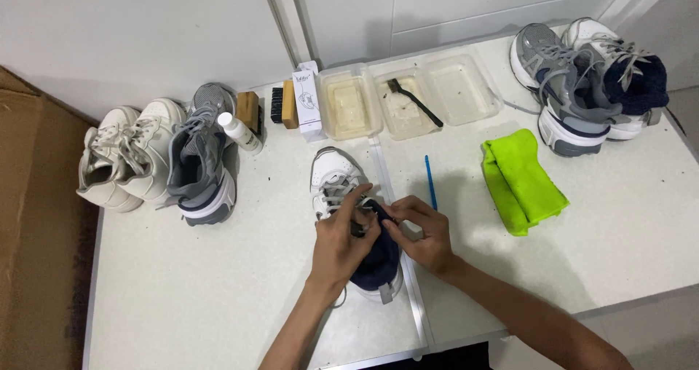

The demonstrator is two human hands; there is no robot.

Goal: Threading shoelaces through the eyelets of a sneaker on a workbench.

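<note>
A white sneaker with a navy blue collar [336, 179] lies on the white table [218, 297], toe pointing away from me. My left hand [341, 240] rests over its laces and tongue, fingers curled on the upper. My right hand [424, 233] pinches the dark tongue or collar edge beside the left hand's fingertips. Both hands hide the middle of the shoe; its heel [380, 281] shows below them.
Cream sneakers [124, 155] and a grey sneaker [200, 162] stand at left, with a small white bottle [239, 131], brushes [266, 108] and a white box [309, 100]. Three plastic trays [408, 97], a blue stick [430, 182], a lime cloth [520, 179] and another sneaker pair [582, 82] are at the back and right.
</note>
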